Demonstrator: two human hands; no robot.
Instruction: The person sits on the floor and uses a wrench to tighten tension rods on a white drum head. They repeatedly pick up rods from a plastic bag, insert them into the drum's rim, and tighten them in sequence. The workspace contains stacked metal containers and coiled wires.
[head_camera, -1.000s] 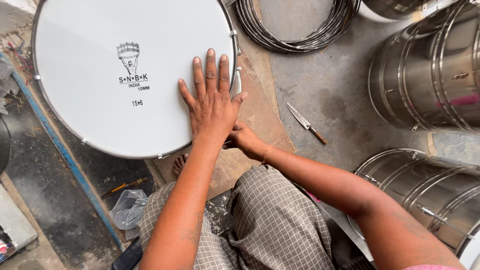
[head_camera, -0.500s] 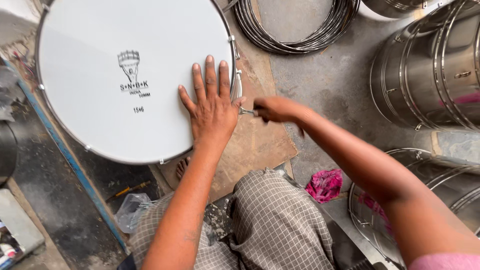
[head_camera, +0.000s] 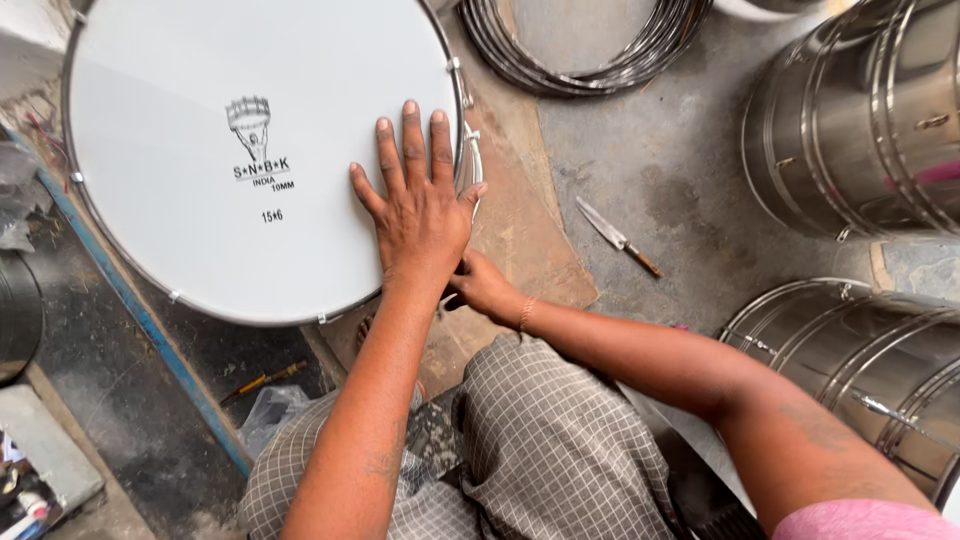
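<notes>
Moved since prev: right hand (head_camera: 483, 285) back under drum (head_camera: 200, 120) rim, curled, grip unclear. Left hand (head_camera: 420, 205) flat, open on drumhead. Knife (head_camera: 617, 236) right of drum.

The floor is rough grey concrete (head_camera: 690, 190), stained darker in patches and lit by soft, even daylight. A worn brown wooden board (head_camera: 530, 240) lies flat on it. A coil of thin dark metal hoops (head_camera: 600, 75) rests at the far edge, and shiny steel cylindrical shells (head_camera: 860, 120) stand crowded along one side. A small knife with a wooden handle (head_camera: 618, 237) lies on the concrete. A blue painted strip (head_camera: 140, 320) runs diagonally past darker, grimy ground.
</notes>
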